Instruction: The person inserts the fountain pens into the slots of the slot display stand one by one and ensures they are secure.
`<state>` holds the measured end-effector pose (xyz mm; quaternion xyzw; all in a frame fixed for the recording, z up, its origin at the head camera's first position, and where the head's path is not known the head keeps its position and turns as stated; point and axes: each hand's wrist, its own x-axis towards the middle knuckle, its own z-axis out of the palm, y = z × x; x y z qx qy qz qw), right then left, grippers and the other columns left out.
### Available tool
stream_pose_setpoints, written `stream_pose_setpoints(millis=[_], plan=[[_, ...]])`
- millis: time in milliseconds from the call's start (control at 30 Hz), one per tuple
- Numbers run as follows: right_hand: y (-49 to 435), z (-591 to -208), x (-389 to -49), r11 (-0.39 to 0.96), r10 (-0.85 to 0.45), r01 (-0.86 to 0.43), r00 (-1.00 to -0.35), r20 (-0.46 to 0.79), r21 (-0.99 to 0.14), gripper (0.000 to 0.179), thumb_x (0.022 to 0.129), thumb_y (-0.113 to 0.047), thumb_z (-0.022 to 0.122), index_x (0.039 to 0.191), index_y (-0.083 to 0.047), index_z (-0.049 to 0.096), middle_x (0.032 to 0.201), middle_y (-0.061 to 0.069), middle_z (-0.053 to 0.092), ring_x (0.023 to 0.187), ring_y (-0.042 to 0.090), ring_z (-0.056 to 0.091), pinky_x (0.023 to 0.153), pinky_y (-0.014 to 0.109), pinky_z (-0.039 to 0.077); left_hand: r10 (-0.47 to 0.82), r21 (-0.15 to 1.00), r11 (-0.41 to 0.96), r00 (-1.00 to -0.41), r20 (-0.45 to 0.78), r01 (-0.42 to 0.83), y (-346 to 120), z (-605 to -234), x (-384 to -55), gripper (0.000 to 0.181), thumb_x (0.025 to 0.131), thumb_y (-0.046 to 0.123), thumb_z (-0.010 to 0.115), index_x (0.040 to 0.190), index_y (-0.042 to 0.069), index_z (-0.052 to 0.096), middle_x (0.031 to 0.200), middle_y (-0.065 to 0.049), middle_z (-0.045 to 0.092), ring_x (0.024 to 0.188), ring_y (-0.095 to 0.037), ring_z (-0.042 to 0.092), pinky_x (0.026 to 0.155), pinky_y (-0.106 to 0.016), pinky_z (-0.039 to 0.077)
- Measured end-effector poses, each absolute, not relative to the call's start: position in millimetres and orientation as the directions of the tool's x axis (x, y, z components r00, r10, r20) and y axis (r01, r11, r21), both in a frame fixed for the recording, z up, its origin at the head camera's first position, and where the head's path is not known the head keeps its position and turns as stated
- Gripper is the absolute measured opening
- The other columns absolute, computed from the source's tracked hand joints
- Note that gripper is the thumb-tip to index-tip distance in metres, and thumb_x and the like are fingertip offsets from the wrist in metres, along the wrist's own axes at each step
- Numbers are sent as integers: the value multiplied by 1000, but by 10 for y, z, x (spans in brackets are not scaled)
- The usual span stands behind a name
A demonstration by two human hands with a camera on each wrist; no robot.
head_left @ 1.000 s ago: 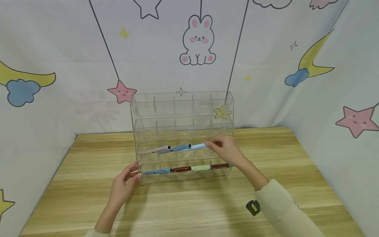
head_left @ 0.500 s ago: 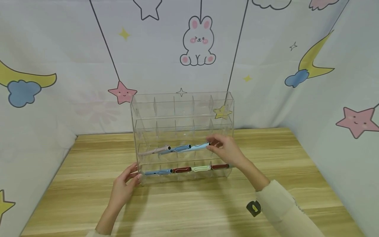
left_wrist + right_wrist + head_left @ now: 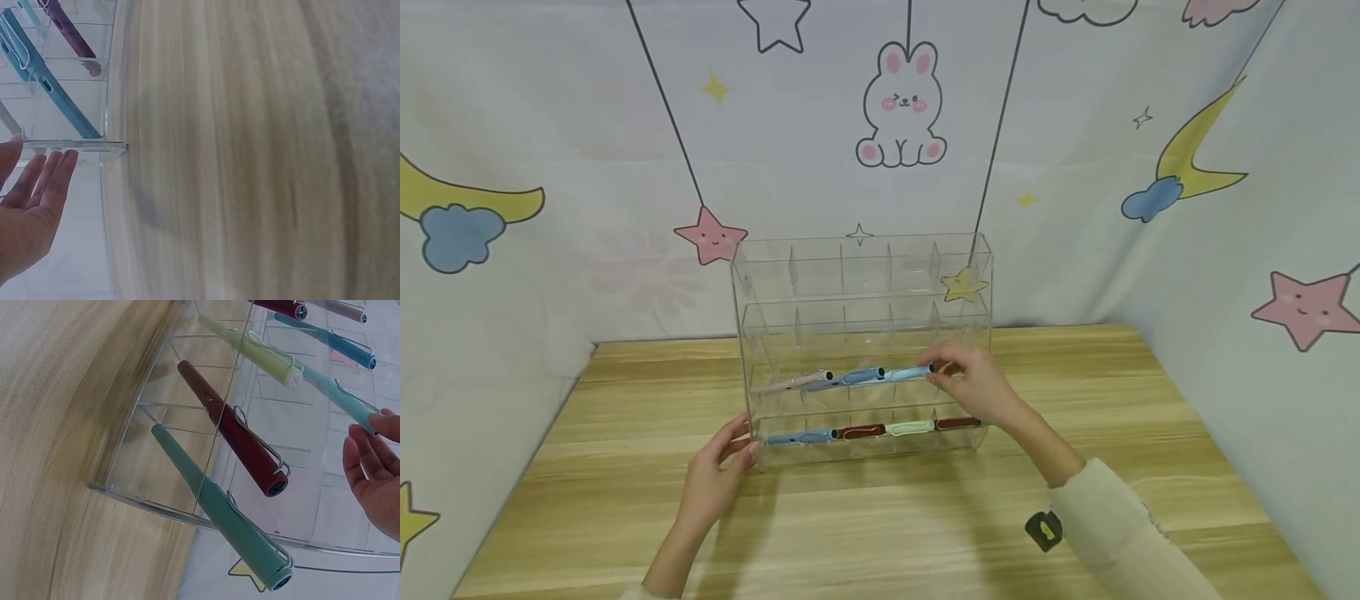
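Note:
A clear acrylic pen rack (image 3: 861, 298) with several tiers stands on the table. My right hand (image 3: 977, 383) pinches the cap end of a light blue pen (image 3: 904, 374) on the second tier from the bottom; the right wrist view shows the thumb on that end of the light blue pen (image 3: 344, 400). Left of it lie a blue pen (image 3: 850, 377) and a pale pink pen (image 3: 790, 382). My left hand (image 3: 715, 467) touches the rack's left side panel; in the left wrist view its fingers (image 3: 55, 181) are fairly straight against the outer face.
The bottom tier holds a blue pen (image 3: 801, 437), a light green pen (image 3: 910, 427), two dark red pens and, at the right end, a teal pen (image 3: 231, 525). A small black object (image 3: 1043, 530) lies near the right sleeve. Printed cloth (image 3: 820, 125) hangs behind the table (image 3: 865, 533).
The light blue pen has settled slightly lower at its cap end, and its clip and dark tip now show. My right fingers have shifted slightly toward that end. The left hand stays put.

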<state>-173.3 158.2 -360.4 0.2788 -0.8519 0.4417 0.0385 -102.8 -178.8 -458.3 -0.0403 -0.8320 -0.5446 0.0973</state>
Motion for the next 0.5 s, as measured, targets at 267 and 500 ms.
stream_pose_setpoints(millis=[267,500], plan=[[1758,-3602,-1726,464,-453,-490,-847,278,-738,26,84,3,61,110,-2,63,105,10,62,84,19,57,72,34,53,-30,871,454,-974,225,187,-1815,-4608,-998,41,88,-1,57,128,-4,48,118,-23,56,98,-32,58,74,-27,55],[2177,-3661,-1684,568,-339,-438,-896,286,-697,26,87,-3,60,113,3,60,102,15,61,85,21,56,72,34,51,10,812,565,-986,169,144,-1939,-4597,-888,46,96,21,48,136,0,39,132,-26,42,119,-47,38,90,-61,39]])
